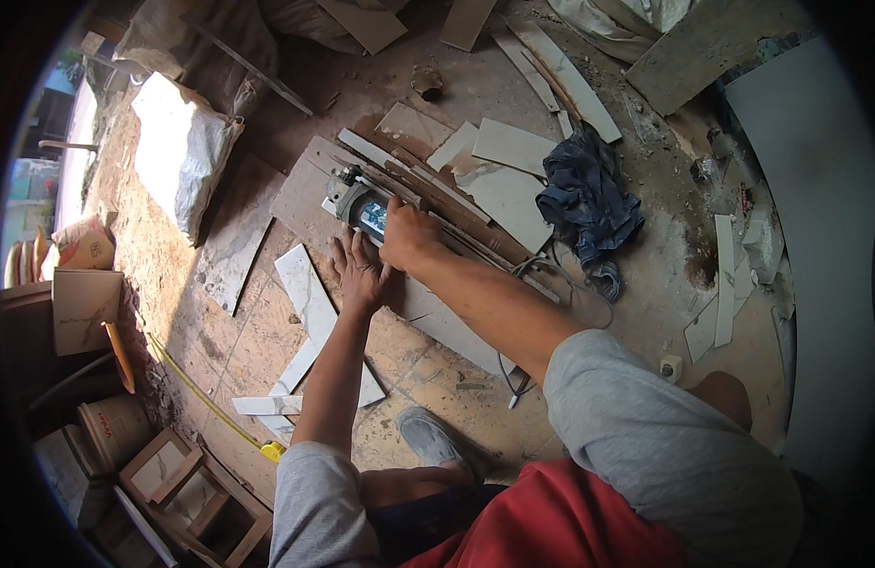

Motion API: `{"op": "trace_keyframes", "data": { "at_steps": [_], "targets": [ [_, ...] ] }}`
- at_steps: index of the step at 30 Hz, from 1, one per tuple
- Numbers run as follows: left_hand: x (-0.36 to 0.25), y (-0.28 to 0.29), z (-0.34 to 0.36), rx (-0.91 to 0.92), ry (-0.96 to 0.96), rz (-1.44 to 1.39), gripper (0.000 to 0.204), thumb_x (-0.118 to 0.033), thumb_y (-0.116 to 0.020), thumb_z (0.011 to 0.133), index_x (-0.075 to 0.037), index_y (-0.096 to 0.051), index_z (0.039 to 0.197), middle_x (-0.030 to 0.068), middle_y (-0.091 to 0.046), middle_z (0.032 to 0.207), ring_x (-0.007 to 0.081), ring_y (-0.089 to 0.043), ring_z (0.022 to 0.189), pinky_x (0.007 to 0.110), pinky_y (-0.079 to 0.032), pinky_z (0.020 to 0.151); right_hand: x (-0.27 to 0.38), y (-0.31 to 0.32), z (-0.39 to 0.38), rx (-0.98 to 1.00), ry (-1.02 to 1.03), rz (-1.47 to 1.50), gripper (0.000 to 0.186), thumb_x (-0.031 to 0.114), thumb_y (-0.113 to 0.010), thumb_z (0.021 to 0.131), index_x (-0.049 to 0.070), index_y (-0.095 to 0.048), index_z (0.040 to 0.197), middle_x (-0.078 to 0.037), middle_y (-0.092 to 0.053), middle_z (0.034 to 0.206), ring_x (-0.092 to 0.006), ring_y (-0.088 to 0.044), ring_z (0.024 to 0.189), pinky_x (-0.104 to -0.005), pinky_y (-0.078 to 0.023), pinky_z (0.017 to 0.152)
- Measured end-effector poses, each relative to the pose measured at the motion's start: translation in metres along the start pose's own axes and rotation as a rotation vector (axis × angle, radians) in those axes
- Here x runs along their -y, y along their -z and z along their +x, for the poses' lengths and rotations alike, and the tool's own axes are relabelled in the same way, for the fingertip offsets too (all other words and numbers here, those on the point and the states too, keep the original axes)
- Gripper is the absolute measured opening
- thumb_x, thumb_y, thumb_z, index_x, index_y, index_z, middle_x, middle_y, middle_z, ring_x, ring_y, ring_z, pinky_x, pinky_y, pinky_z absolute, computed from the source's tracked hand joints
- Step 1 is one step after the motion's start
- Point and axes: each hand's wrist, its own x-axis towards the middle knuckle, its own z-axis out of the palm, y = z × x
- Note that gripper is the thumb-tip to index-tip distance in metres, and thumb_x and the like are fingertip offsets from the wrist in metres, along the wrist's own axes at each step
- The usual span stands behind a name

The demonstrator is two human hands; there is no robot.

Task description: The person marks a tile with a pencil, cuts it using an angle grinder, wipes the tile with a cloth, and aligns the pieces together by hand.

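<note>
My right hand (409, 235) is wrapped around the body of a blue power cutter (369, 214) with a grey metal head, which looks like an angle grinder. The cutter rests over a long tile (309, 182) lying on the floor; its blade is hidden from here. Just left of the tool, my left hand (360, 270) has its fingers spread, pressing down beside the cutter's head. A grey cable (572, 284) loops on the floor under my right forearm. Narrow tile strips (380, 156) lie along the far side of the cutter.
White marbled tile offcuts (309, 293) lie left of my left arm, near a yellow tape measure (272, 451). Crumpled dark blue cloth (589, 199) and more tile pieces (513, 147) are at right. A white sack (182, 142) stands far left; a wooden frame (196, 497) is near left.
</note>
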Motion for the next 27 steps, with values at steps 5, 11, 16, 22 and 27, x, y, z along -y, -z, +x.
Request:
{"op": "trace_keyframes", "data": {
  "at_steps": [5,11,16,22,27],
  "targets": [
    [0.0,0.001,0.001,0.025,0.008,0.016,0.098,-0.075,-0.048,0.086,-0.011,-0.017,0.154,0.0147,-0.011,0.165,0.043,-0.003,0.151,0.058,-0.004,0.116,-0.003,-0.003,-0.001,-0.014,-0.003,-0.014,0.065,0.02,-0.08,0.072,0.0,-0.047,0.125,-0.021,-0.068,0.113,-0.0337,-0.069,0.104,-0.042,-0.057,0.089],
    [-0.002,0.002,0.002,0.032,0.023,0.027,0.101,-0.079,-0.045,0.085,-0.01,-0.017,0.153,0.0151,-0.012,0.165,0.0411,-0.003,0.152,0.056,-0.004,0.116,-0.006,-0.008,0.0,-0.019,-0.009,-0.021,0.074,0.027,-0.086,0.068,0.0,-0.047,0.125,-0.02,-0.068,0.112,-0.0333,-0.07,0.103,-0.042,-0.057,0.088],
    [-0.002,0.003,0.0,0.033,0.016,0.007,0.091,-0.067,-0.052,0.088,-0.012,-0.019,0.153,0.0149,-0.01,0.165,0.0446,-0.002,0.151,0.059,-0.004,0.116,-0.008,-0.009,-0.002,-0.034,0.001,-0.021,0.074,0.028,-0.086,0.069,0.0,-0.047,0.125,-0.02,-0.069,0.111,-0.0331,-0.07,0.102,-0.0417,-0.058,0.087],
    [-0.002,0.004,0.001,0.051,0.015,0.045,0.099,-0.076,-0.046,0.086,-0.009,-0.016,0.154,0.0175,-0.011,0.165,0.0411,-0.001,0.152,0.056,-0.002,0.116,-0.011,-0.005,-0.009,-0.026,0.009,-0.029,0.071,0.029,-0.085,0.071,-0.001,-0.047,0.124,-0.019,-0.07,0.108,-0.0332,-0.07,0.101,-0.0413,-0.058,0.086],
    [-0.004,0.006,0.001,0.06,0.032,0.066,0.096,-0.072,-0.047,0.088,-0.009,-0.017,0.154,0.0174,-0.012,0.164,0.0413,-0.002,0.152,0.056,-0.002,0.116,-0.015,0.0,-0.016,-0.025,0.009,-0.017,0.071,0.029,-0.085,0.072,-0.001,-0.047,0.124,-0.02,-0.07,0.107,-0.034,-0.07,0.101,-0.041,-0.058,0.086]
  ]
}}
